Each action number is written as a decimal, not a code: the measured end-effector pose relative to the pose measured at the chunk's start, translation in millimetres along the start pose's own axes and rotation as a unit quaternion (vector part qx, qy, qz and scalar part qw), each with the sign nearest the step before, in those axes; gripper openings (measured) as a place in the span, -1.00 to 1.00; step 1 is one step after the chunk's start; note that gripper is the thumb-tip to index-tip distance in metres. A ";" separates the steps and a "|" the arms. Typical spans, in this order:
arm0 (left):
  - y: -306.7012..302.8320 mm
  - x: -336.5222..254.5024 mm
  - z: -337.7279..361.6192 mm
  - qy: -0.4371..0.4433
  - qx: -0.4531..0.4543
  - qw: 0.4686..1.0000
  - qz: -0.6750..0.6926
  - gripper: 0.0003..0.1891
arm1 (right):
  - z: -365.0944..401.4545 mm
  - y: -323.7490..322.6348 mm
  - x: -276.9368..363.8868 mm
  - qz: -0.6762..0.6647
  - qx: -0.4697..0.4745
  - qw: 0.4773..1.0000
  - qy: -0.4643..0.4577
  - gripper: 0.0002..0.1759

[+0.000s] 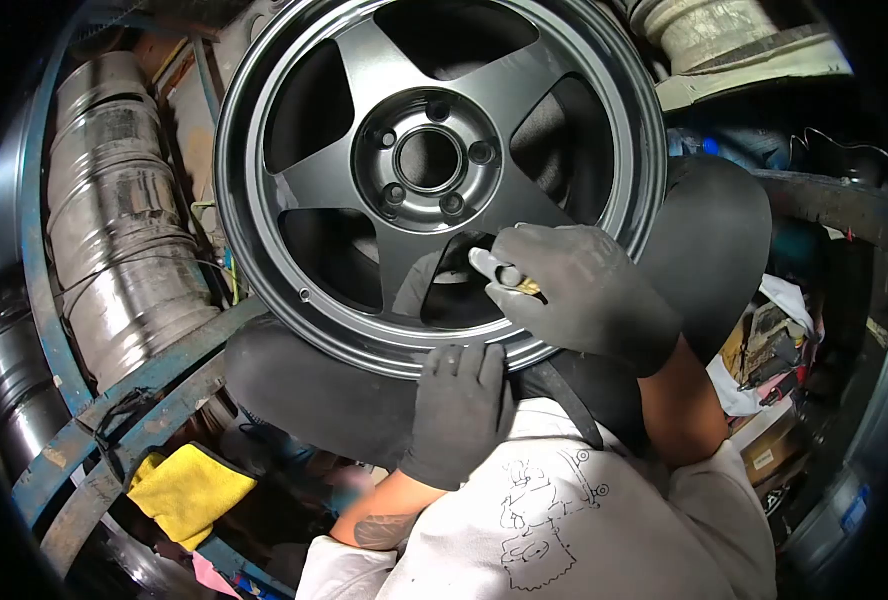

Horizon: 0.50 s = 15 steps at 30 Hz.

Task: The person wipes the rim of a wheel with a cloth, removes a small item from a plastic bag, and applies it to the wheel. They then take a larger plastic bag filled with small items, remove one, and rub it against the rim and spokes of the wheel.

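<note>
A dark grey five-spoke car wheel rim [314, 185] rests across the person's lap, its face turned up toward the camera. My right hand [589, 290], in a dark glove, is over the rim's lower right part, above the gap between two spokes. Its thumb and fingers pinch a small object [530, 287] with a yellowish part; most of it is hidden, and I cannot make out its kind. My left hand [461, 405], also gloved, lies with extended fingers on the rim's near edge, holding nothing.
Several metal wheel barrels [124, 210] are stacked on a blue metal rack [49, 300] at left. A yellow cloth [192, 490] hangs on the rack's lower bar. Another wheel [704, 30] is at the upper right. Tools [779, 370] and boxes lie at right.
</note>
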<state>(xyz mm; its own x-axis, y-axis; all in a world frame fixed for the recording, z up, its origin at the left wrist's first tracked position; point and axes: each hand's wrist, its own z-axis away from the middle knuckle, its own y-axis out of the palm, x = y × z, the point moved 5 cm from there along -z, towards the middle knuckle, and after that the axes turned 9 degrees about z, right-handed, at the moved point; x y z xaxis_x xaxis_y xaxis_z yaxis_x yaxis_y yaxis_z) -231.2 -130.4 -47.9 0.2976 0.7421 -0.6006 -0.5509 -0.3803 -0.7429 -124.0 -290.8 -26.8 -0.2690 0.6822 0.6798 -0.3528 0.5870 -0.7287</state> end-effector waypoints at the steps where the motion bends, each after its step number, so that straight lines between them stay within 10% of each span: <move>1: 0.1 -3.0 -0.8 -0.001 -0.005 1.000 0.003 -0.47 | 0.5 -1.2 1.1 -0.009 -0.011 1.000 -0.007 -0.81; 15: 5.5 8.0 -1.3 -0.014 -0.015 0.999 0.032 -0.46 | -1.4 4.1 -4.9 -0.335 0.171 0.917 0.135 -0.74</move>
<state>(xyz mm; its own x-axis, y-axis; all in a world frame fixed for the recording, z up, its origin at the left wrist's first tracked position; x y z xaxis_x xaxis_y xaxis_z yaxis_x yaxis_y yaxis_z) -230.8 -127.2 -57.2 0.2403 0.7304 -0.6393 -0.5450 -0.4435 -0.7115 -122.9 -291.0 -33.3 0.3258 0.3289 0.8864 -0.6313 0.7736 -0.0550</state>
